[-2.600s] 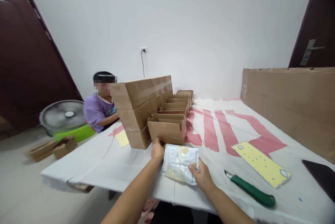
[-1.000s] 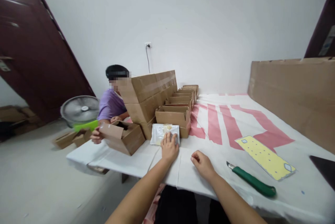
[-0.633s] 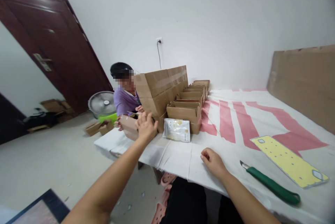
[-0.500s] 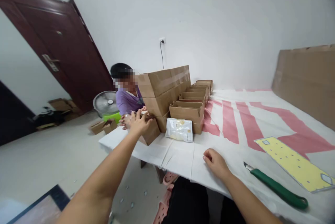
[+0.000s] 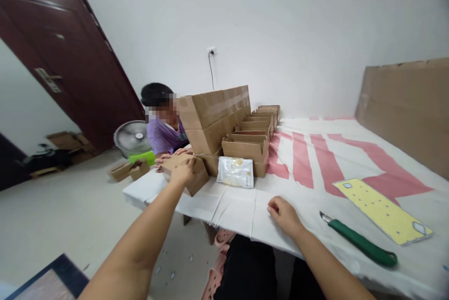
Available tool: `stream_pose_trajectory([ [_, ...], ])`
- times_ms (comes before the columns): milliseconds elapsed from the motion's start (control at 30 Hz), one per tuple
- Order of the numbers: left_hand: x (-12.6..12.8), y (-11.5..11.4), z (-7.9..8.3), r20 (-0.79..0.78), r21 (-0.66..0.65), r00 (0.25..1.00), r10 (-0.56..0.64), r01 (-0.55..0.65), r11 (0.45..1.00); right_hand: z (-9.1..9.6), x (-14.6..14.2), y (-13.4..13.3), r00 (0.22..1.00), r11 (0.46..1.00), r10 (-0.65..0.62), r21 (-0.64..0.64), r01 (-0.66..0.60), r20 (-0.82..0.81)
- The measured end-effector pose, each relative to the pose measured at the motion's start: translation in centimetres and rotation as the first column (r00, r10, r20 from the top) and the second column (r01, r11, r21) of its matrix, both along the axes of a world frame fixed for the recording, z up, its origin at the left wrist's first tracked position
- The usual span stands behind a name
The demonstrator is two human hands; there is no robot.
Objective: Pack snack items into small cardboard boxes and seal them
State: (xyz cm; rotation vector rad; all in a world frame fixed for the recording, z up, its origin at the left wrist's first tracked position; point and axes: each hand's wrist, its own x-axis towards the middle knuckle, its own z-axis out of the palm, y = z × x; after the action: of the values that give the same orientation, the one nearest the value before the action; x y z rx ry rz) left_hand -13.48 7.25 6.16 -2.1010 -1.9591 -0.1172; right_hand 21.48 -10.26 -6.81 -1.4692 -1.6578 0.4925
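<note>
My left hand [image 5: 183, 171] reaches out to the left and lies on top of a small cardboard box [image 5: 192, 180] near the table's left corner, fingers curled over its top. A person in a purple shirt [image 5: 164, 134] across the corner has both hands at the same box. A white pouch [image 5: 235, 172] leans against the nearest of a row of open cardboard boxes [image 5: 245, 150]. My right hand [image 5: 285, 213] rests on the white table cover [image 5: 308, 206], fingers loosely curled, holding nothing.
A stack of closed cartons [image 5: 210, 120] stands behind the small box. A green-handled knife [image 5: 359, 243] and a yellow sheet [image 5: 382, 210] lie at the right. A cardboard sheet [image 5: 407, 108] leans at the far right. A fan [image 5: 132, 137] and boxes sit on the floor.
I let go of the white pouch, which now leans against the open box. My left hand swung left onto the small box the other person brought up. My right hand settled on the table.
</note>
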Motion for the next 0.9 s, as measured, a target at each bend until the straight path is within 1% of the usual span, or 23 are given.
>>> stream_pose_trajectory([
  [100,0.1,-0.2,0.0,-0.022,-0.011,1.0,-0.022,0.022,1.0,0.2,0.0,-0.1,1.0,1.0,-0.002,-0.008,0.002,0.019],
  [233,0.0,-0.2,-0.1,-0.036,-0.008,0.999,-0.019,0.019,1.0,0.4,0.0,-0.1,0.999,1.0,0.003,-0.005,-0.003,0.033],
  [500,-0.3,0.0,-0.6,-0.044,0.009,0.999,-0.008,0.008,1.0,0.1,0.0,-0.1,0.998,1.0,0.027,-0.014,-0.026,0.054],
  [733,0.1,-0.6,-0.1,-0.033,0.002,0.999,-0.017,0.017,1.0,0.1,0.0,-0.1,0.998,1.0,0.029,-0.003,-0.029,0.047],
  [900,0.8,-1.3,-0.4,-0.03,0.029,0.999,-0.025,0.026,0.999,0.2,0.0,-0.1,0.998,1.0,0.023,0.0,-0.023,0.063],
])
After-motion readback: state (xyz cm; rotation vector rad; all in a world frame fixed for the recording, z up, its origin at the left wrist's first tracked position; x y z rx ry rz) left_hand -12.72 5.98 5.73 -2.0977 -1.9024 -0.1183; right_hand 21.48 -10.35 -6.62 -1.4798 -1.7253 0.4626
